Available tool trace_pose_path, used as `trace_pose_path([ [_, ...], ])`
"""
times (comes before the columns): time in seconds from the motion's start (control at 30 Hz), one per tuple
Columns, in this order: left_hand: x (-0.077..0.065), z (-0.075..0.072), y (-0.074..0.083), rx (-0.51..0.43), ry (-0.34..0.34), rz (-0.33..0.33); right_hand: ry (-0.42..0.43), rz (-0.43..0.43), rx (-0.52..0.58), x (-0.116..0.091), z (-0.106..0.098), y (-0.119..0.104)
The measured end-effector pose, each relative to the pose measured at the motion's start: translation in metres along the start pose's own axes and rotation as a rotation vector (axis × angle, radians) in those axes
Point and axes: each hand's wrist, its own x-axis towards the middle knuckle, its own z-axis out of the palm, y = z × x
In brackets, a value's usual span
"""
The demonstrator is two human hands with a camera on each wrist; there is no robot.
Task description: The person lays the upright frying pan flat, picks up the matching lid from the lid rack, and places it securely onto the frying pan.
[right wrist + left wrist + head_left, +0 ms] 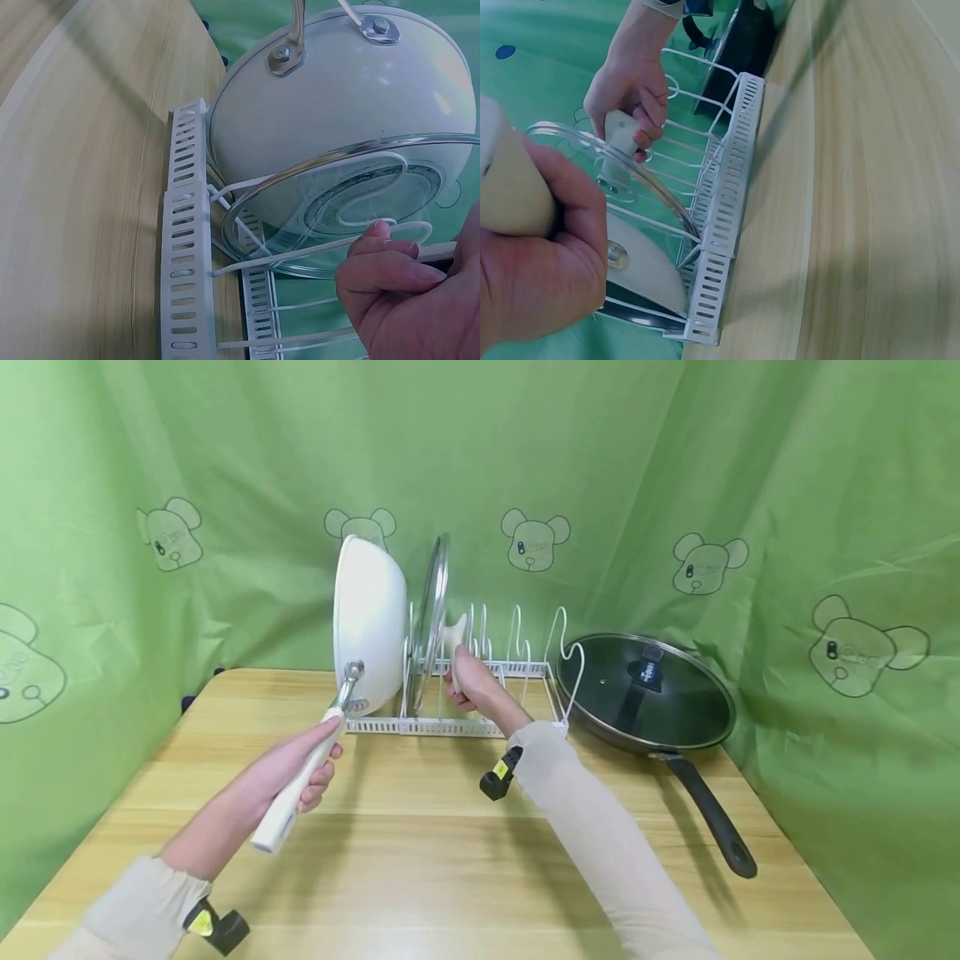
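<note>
My left hand (300, 768) grips the white handle (279, 818) of a deep white frying pan (371, 618). The pan stands on its side at the left end of a white wire rack (442, 727), its bottom facing right. Just right of it, a glass lid (300, 169) with a metal rim stands upright between the wire dividers. Its pale knob handle (619, 135) is held by my right hand (477, 681), fingers curled round it. In the right wrist view, the pan's base shows through the glass.
Right of the rack lies a dark frying pan (592, 727) covered by a glass lid (690, 693), its black handle (712, 818) pointing toward me. More wire dividers (517, 635) rise right of my right hand. A green curtain (480, 443) hangs behind and beside the wooden table (420, 860).
</note>
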Motion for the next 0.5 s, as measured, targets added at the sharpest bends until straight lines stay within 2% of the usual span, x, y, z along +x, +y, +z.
trace_pose_path([
  [0.2,0.0,0.0019,-0.0003,-0.017,0.002,0.003,0.006,0.004,0.008,0.0002,0.0014,0.0003],
  [0.5,0.0014,0.0019,-0.0008,0.016,-0.005,0.028,0.014,0.002,-0.007,-0.0007,0.0021,0.0001],
])
